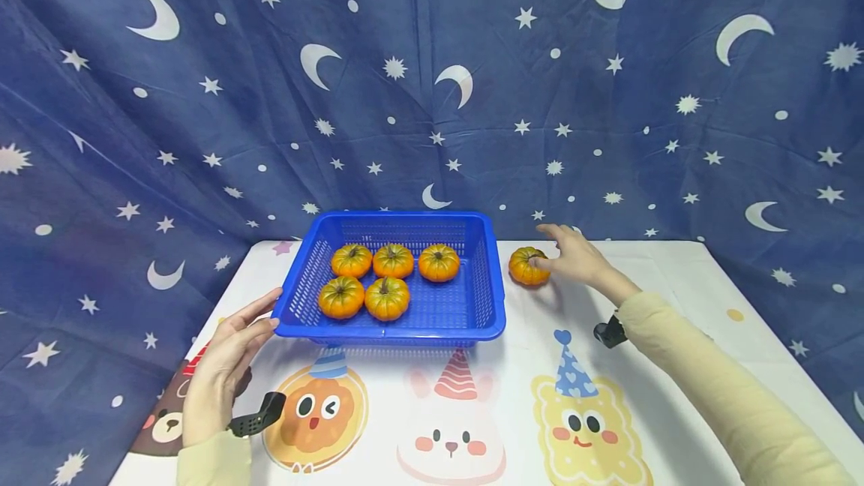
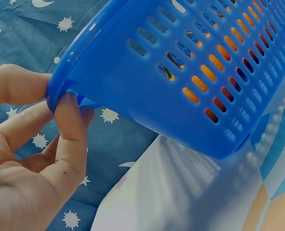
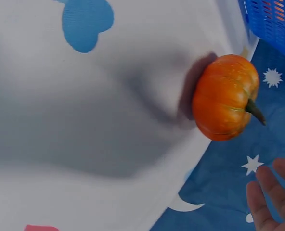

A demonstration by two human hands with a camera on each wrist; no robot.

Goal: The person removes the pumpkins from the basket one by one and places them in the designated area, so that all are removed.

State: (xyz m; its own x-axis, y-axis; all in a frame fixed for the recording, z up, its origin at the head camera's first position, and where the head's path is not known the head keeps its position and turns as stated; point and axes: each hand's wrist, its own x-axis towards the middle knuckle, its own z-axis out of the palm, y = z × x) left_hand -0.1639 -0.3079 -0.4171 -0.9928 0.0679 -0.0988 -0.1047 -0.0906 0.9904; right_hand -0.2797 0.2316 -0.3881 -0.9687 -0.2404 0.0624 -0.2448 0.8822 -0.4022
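A blue plastic basket point(image 1: 472, 331) with slotted walls stands on the table, several small orange pumpkins point(image 1: 388, 299) inside it. My left hand point(image 1: 226, 355) pinches the basket's left rim; in the left wrist view the thumb and fingers close around its edge. Outside the basket, to its right, one more pumpkin point(image 1: 529, 266) sits on the tablecloth. Just right of that pumpkin is my right hand point(image 1: 572, 257), its fingers extended and holding nothing. The right wrist view shows a gap between the fingers point(image 3: 264, 204) and the pumpkin point(image 3: 225, 96) with its green stem.
A white tablecloth point(image 1: 526, 411) printed with party-hat cartoon figures covers the table. Behind it hangs a dark blue curtain point(image 1: 378, 118) with moons and stars, close beyond the basket's back rim. Each wrist carries a small black device.
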